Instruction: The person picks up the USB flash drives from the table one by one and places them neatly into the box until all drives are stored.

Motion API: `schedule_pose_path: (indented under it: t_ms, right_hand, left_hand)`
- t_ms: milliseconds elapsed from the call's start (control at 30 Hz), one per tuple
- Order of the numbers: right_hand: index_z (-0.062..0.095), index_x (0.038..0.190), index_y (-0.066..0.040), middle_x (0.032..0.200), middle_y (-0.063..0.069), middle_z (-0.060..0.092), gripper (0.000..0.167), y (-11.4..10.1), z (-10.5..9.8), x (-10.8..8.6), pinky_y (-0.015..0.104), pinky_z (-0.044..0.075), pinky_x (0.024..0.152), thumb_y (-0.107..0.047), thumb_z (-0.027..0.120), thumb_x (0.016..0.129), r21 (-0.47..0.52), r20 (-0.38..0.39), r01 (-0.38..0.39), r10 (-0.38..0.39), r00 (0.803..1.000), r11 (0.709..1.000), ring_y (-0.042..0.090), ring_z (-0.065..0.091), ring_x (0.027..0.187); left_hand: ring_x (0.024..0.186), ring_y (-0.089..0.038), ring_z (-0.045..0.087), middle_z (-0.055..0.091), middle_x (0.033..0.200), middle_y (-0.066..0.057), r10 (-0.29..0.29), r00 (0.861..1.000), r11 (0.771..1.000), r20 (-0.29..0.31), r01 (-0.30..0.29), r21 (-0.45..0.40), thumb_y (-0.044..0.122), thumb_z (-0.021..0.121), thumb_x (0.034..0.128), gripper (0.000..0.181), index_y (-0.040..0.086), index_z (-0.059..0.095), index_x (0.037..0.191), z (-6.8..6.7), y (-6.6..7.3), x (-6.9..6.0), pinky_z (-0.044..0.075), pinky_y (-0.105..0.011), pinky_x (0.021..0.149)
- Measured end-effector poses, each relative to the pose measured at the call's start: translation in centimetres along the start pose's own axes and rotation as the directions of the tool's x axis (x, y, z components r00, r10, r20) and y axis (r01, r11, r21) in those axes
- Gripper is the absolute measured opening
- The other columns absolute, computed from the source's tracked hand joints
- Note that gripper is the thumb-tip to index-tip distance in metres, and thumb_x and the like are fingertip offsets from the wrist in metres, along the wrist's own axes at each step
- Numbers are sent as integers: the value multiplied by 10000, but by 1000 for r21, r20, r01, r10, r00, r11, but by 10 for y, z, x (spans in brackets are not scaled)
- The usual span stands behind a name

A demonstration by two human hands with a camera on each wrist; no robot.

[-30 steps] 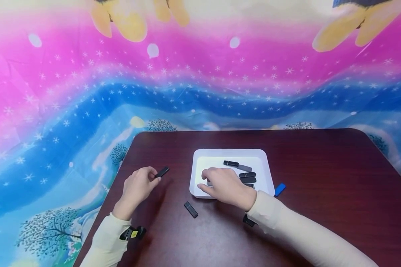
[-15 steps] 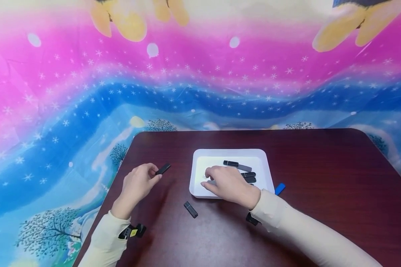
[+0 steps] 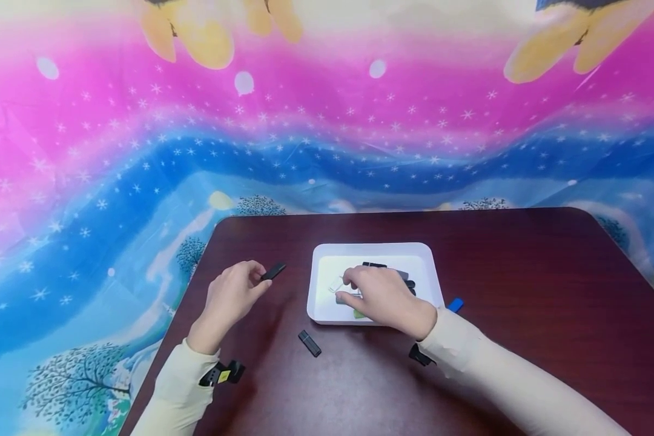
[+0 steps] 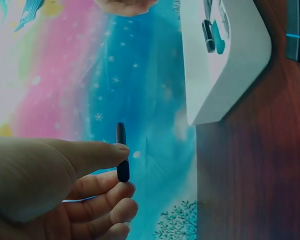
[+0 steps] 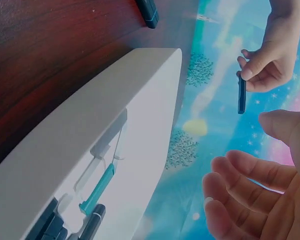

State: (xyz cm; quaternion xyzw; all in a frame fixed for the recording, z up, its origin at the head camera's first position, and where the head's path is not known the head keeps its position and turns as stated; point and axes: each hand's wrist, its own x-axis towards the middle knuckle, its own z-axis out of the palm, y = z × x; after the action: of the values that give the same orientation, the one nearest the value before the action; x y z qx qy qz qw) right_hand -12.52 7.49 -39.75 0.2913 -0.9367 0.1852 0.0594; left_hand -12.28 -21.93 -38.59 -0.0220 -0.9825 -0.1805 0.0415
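My left hand [image 3: 230,303] pinches a black USB flash drive [image 3: 274,271] between thumb and fingers, held up left of the white tray [image 3: 313,290]. In the left wrist view the same drive [image 4: 121,132] stands on end in that grip. Above the tray hovers my right hand [image 3: 387,297], its fingers loosely bent and apart; the right wrist view shows nothing between them. Under it lie several drives, among them a black one [image 3: 374,264], a pale clear one [image 3: 336,284] and a green one [image 3: 358,314]. My right hand partly hides the tray's contents.
Another black drive [image 3: 309,343] lies on the dark wood table [image 3: 512,290] in front of the tray. A blue drive [image 3: 455,304] rests just right of the tray. Behind the table hangs a patterned cloth [image 3: 327,145].
My right hand has drifted slightly right over the tray, uncovering the pale and green drives. My left hand has risen a little and shifted right with its drive.
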Motion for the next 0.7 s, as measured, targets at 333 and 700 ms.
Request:
schedule_pose_path:
  t_ms: [333, 700]
  right_hand:
    - [726, 1036, -138, 913, -13, 732, 267, 12, -7, -4, 323, 506, 622, -376, 725, 915, -14, 18, -49, 49, 999, 999, 98, 640, 760]
    - [723, 1020, -138, 882, -14, 722, 270, 34, -14, -14, 289, 460, 574, -390, 709, 924, -47, 29, -93, 94, 995, 995, 79, 588, 678]
  left_hand:
    - [780, -152, 652, 736, 889, 2, 31, 999, 999, -15, -32, -38, 314, 770, 891, 202, 146, 720, 990, -3, 16, 6, 512, -382, 657]
    - [739, -132, 617, 721, 866, 16, 71, 997, 997, 21, -70, -28, 315, 772, 886, 210, 150, 720, 1005, 5, 44, 17, 510, -362, 646]
